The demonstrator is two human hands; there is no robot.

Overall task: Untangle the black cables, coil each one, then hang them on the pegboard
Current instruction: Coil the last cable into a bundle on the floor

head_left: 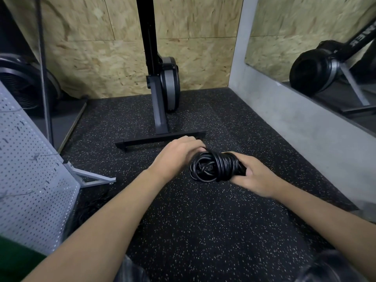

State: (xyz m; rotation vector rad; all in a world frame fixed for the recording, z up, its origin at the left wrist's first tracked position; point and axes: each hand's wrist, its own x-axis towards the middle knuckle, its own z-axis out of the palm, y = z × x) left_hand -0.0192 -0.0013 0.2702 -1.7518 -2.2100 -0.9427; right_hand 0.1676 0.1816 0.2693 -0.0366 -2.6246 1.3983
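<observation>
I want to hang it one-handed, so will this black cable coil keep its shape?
Probably not: loose loops bulge from the cable coil, so it may spring open. Many thick turns suggest some weight; the left hand and right hand both grip it.

Black upright exercise machine (pixel 162 82) stands far centre on speckled rubber floor (pixel 193 220) against chipboard wall (pixel 91 47); mirror (pixel 315 47) right, fan (pixel 20 82) far left.

Speckled black rubber floor (pixel 193 220) meets a chipboard wall (pixel 91 58), with a mirror (pixel 305 37) above a grey ledge (pixel 295 119).
</observation>
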